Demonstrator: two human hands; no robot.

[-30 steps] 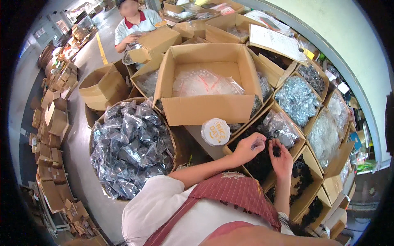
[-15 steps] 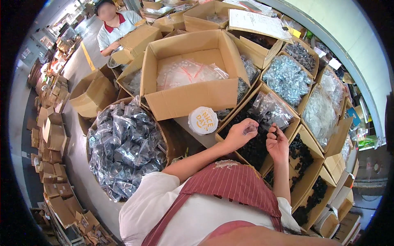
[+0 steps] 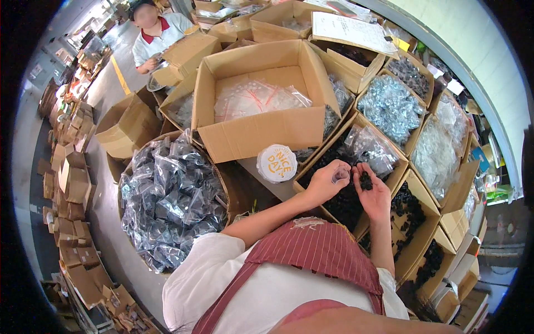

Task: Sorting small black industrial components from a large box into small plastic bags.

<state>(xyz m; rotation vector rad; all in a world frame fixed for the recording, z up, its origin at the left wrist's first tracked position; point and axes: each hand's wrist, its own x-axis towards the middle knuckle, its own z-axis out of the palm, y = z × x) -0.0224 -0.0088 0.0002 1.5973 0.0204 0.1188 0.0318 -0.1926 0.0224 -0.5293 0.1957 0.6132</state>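
Note:
My left hand (image 3: 325,182) is curled over the carton of black parts, its fingers closed on a small clear plastic bag (image 3: 340,176). Close beside it, my right hand (image 3: 376,196) is turned palm up and cupped, with a few small black parts (image 3: 365,181) lying at the fingers. Below both hands, loose black parts (image 3: 340,207) fill a cardboard carton. A heap of clear bags (image 3: 371,149) rests at that carton's far end. The exact shape of the small parts is too fine to make out.
A large open carton (image 3: 261,136) holding flat clear bags stands ahead. To the left is a box of filled bags (image 3: 172,200). A round white lid-like disc (image 3: 276,163) sits between. More cartons (image 3: 420,211) line the right. A co-worker (image 3: 161,36) stands at the far left.
My right hand has turned from a fingertip pinch to a cupped, upturned palm showing black parts, and is closer to my left hand. My left hand stays nearly in place.

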